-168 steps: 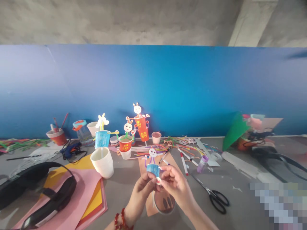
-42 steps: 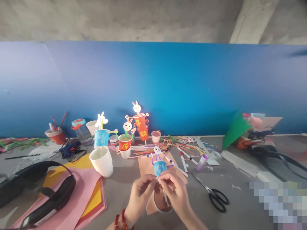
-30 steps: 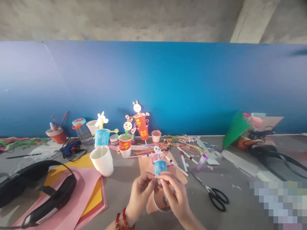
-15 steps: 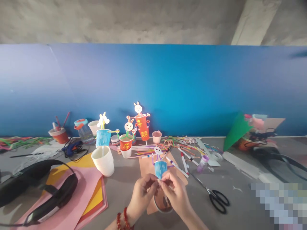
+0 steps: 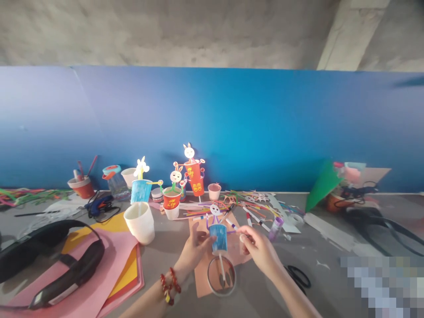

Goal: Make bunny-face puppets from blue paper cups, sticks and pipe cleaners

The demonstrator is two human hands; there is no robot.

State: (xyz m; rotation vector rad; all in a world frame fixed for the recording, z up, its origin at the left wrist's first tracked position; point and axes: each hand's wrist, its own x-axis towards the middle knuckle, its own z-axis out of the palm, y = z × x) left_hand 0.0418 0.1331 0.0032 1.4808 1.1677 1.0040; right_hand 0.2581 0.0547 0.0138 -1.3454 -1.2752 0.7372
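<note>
A blue wall (image 5: 251,128) runs behind the gray table (image 5: 170,265). Black headphones (image 5: 71,282) lie at the left on pink and yellow sheets (image 5: 112,258). Of the 2 hands, the left hand (image 5: 194,247), with red beads (image 5: 170,289) at its wrist, has its index finger raised apart from the thumb, which lies over the left edge of the blue cup; whether its other fingers grip the cup, I cannot tell. The right hand (image 5: 256,247) is just right of that cup, fingers together, clamped on a small white disc. Beneath them is a tan sheet (image 5: 202,279), bearing a round vessel (image 5: 208,277) of unclear depth. A white cup (image 5: 141,225) stands right of the headphones, and a blue figure (image 5: 141,191) rises from it. Behind are 2 tall red cups (image 5: 195,176), 1 above the other, topped by a rabbit face (image 5: 189,152). Black-handled scissors (image 5: 300,277) lie partly hidden by the right forearm. The blue cup (image 5: 218,238), between the hands, carries a small white face (image 5: 214,210) above its rim, with a pale stick (image 5: 221,265) below it over the vessel. A purple glue stick (image 5: 276,229) and several markers (image 5: 251,216) lie beyond the right hand. The white disc (image 5: 243,238) is in the right fingers.
</note>
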